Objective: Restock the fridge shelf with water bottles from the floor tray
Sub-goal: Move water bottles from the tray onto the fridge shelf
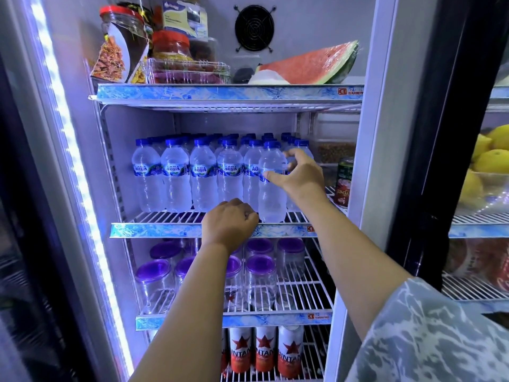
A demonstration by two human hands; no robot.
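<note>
Wire fridge shelf (pixel 170 216): rows of blue-capped water bottles (pixel 175 175) | front bottle (pixel 271 188) upright at shelf's front edge, right of row | right hand (pixel 300 176) fingers spread, thumb touching its label, not closed round it | left hand (pixel 230 223) clenched on shelf edge, holding nothing visible.

Rear rows of water bottles (pixel 248 139) show only blue caps behind the front row. The left hand (pixel 230 221) covers part of the shelf edge (pixel 154 230); its curled fingers are hidden. The left forearm hides several purple-lidded jars (pixel 260 274). The red-star cans (pixel 264 351) are cut off below.
</note>
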